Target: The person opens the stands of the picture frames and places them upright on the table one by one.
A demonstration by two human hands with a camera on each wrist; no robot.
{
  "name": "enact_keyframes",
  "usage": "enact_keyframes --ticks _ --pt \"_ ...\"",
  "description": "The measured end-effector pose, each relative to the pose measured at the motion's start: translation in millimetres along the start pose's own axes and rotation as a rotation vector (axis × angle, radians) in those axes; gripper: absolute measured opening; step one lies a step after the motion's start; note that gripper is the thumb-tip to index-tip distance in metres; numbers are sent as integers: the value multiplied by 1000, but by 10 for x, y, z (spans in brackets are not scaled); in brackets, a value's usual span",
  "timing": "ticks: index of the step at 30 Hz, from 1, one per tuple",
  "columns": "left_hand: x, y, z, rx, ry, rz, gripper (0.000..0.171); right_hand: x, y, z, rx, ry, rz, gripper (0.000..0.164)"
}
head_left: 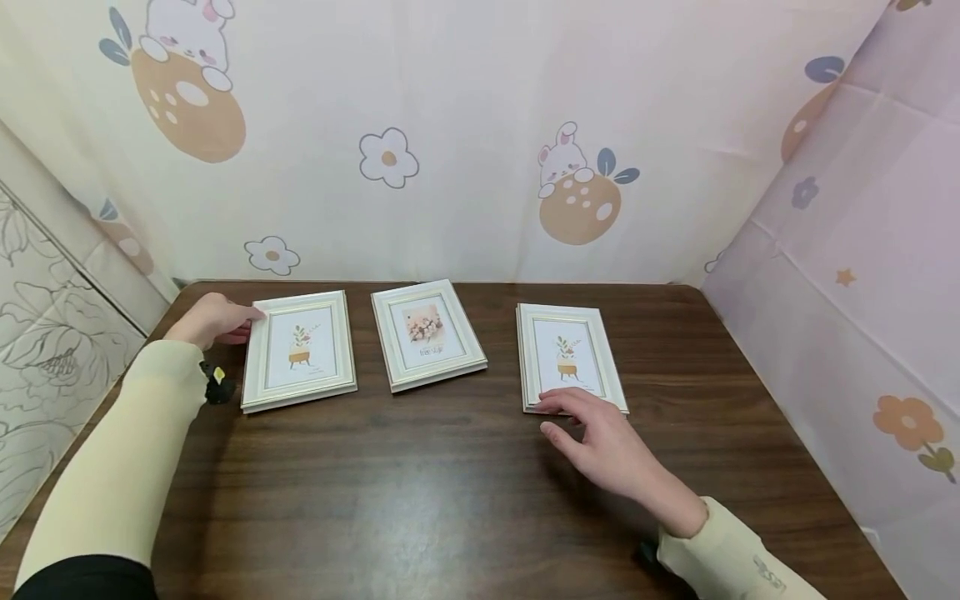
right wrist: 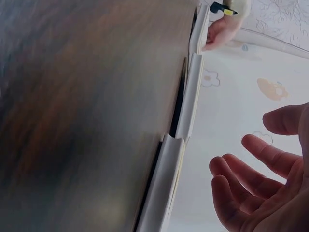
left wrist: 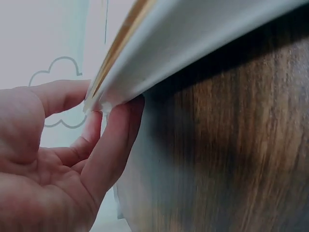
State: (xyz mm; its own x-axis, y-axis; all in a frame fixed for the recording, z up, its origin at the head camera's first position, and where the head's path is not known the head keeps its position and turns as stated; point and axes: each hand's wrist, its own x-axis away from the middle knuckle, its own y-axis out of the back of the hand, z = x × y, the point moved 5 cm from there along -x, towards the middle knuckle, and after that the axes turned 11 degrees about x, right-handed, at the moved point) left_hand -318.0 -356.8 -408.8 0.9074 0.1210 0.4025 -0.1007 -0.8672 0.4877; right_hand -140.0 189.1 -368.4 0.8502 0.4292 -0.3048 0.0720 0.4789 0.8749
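Observation:
Three white picture frames lie on the brown table. My left hand point(head_left: 217, 319) pinches the left picture frame point(head_left: 255, 367) at its far left edge. In the left wrist view the thumb point(left wrist: 65, 94) is on the frame's face side, with fingers point(left wrist: 113, 145) against its side and underside. The middle picture frame point(head_left: 435, 377), with a flower print, lies slightly turned. Above the near edge of the right picture frame point(head_left: 532, 358) hovers my right hand point(head_left: 607, 442), its fingers loosely bent and apart from it in the right wrist view. Both outer frames show a potted plant.
The wooden table point(head_left: 390, 483) runs back to a patterned curtain point(head_left: 465, 100) with rabbits and flowers. Another curtain point(head_left: 847, 333) hangs along the right side. A panel with line-drawn flowers point(head_left: 52, 358) stands at the left.

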Motion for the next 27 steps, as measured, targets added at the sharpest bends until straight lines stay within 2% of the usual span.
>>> enact_keyframes --ticks 8,14,21,27 --pt "63 7 24 69 -85 71 63 -7 118 -99 0 -34 -37 19" --pt "130 35 -16 65 -131 70 64 -19 238 -183 16 -68 -60 18" --pt "300 72 -157 62 -226 -7 62 -46 351 -307 37 -97 -92 21" --pt "459 77 -277 80 -292 -67 60 -67 380 -424 0 -167 -77 21"
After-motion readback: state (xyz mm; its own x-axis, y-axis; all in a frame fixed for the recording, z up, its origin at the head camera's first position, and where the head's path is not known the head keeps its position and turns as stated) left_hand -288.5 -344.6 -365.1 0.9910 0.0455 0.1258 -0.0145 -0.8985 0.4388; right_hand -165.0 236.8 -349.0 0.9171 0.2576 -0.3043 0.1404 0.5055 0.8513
